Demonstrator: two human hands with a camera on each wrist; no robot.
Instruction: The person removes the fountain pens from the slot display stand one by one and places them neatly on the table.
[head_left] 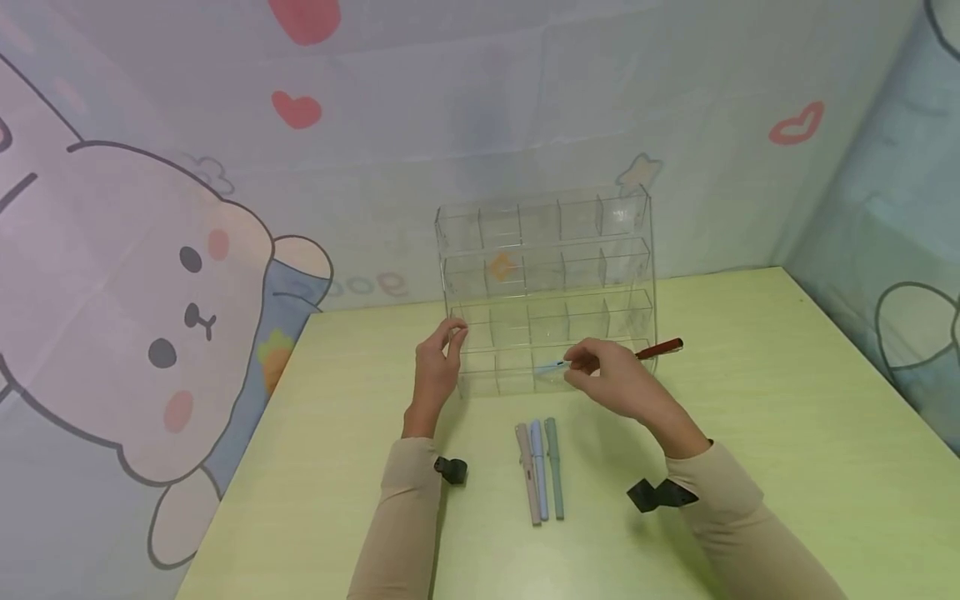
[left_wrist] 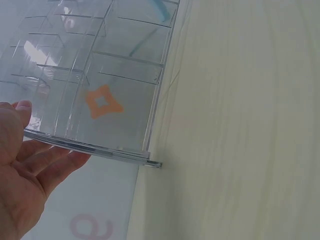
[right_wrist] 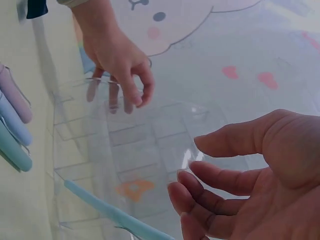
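Backdrop cloth [head_left: 525,108], cartoon print, behind clear rack [head_left: 528,321]. Yellow-green table [head_left: 337,392] under rack. Rack stands toward table's back; could skid or tip if left hand [head_left: 437,362] tugs its edge or right hand [head_left: 615,379] knocks its front. Left hand at rack's left end: thumb and fingers pinch the side edge. Right hand in front of rack's lower right part: half open, fingers bent, thumb apart from them, nothing seen between. Pale teal pen [right_wrist: 107,210] slants at rack's bottom row; might slide out if fingers bump it; just beside right hand, well apart from left. Dark red pen [head_left: 662,348] pokes beyond rack's right end, past right hand, other end hidden; a sideways brush could knock it loose. Taupe pen [head_left: 528,475], blue pen [head_left: 539,471], green pen [head_left: 554,471] lie side by side in front of rack, crosswise between the hands.
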